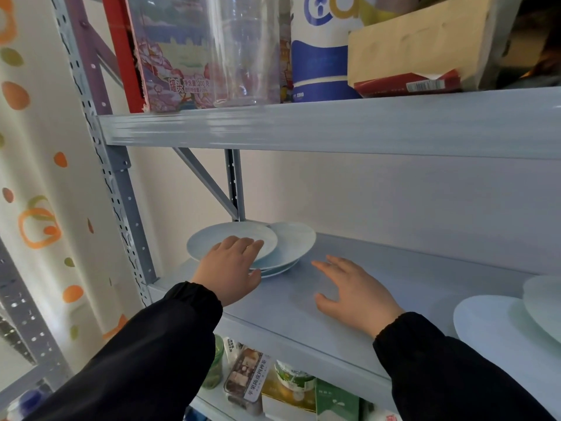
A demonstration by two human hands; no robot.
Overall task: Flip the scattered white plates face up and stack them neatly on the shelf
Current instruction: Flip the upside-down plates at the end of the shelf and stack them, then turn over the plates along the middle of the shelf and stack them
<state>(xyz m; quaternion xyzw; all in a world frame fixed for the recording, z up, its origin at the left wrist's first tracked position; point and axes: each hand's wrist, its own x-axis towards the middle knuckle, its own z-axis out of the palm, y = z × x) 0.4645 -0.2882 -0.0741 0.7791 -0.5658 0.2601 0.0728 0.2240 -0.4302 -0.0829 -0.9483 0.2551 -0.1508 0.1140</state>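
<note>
— What's at the left end of the middle shelf (425, 268)?

— A loose pile of white plates (291, 247) in the back left corner, by the grey upright. The top plate (206, 241) sits askew, pushed left of the ones under it.

— And the left hand (230, 268)?

— Laid on that top plate, fingers nearly straight across its near rim and the thumb down by the rims of the lower plates. It isn't clenched (the palm hides whether the thumb bears on anything).

— The right hand (355, 293)?

— Released, fingers spread flat just over the bare shelf board, right of the pile and apart from it, holding nothing.

— Further right?

— Two more white plates (491, 323) at the shelf's right end, overlapping, both cut off by the picture's edge. On the shelf above stands a clear glass jar (243, 50).
</note>
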